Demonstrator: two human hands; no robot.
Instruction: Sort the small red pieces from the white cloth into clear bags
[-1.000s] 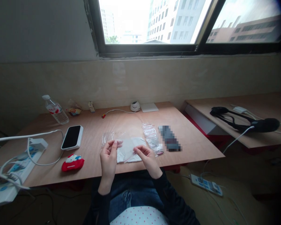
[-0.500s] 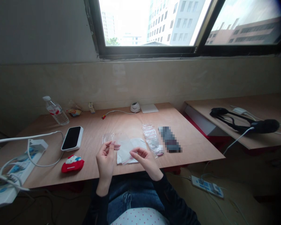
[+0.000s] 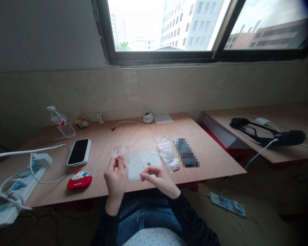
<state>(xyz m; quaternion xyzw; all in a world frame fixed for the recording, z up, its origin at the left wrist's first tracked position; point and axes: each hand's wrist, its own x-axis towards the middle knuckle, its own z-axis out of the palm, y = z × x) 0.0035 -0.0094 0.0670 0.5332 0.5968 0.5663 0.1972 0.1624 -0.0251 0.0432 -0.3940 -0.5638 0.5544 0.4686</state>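
Over the near edge of the wooden table, both my hands hold one small clear plastic bag. My left hand pinches its left side with fingers closed. My right hand pinches its lower right corner. A white sheet with a tiny red piece on it lies just behind the bag. A stack of small clear zip bags lies to the right of my hands, and another clear bag lies beyond my left hand.
A black phone on a white base, a red plush case, a power strip with white cables and a water bottle sit to the left. A blurred dark object lies right. A second table carries black gear.
My hands drew slightly toward me and lifted the clear bag off the white sheet. The right hand slid left along the bag's lower edge.
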